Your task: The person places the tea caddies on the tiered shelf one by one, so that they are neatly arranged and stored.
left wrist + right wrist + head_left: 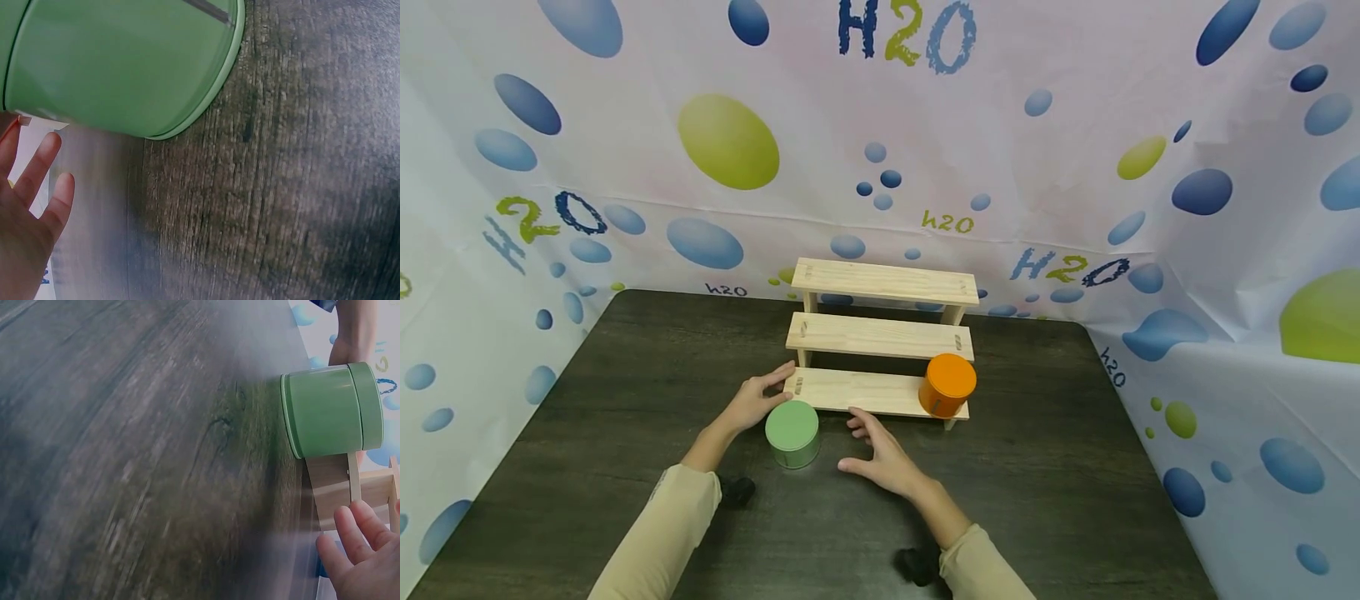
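A round green lidded tin (793,435) stands upright on the dark table, just in front of the lowest step of a pale wooden three-step stand (880,333). Beside the tin's far left side is my left hand (756,402), fingers spread near the step's left end; whether it touches either is unclear. My right hand (883,460) hovers right of the tin, fingers apart and nothing in them. In the right wrist view a gap separates the right fingers from the green tin (331,412). An orange lidded tin (948,385) sits at the right end of the lowest step.
The dark wood-grain table (1037,500) reaches back to a white curtain (880,108) printed with blue and green spots and "H2O". Black wrist-worn pieces show below both hands. The stand's middle and top steps rise behind the lowest one.
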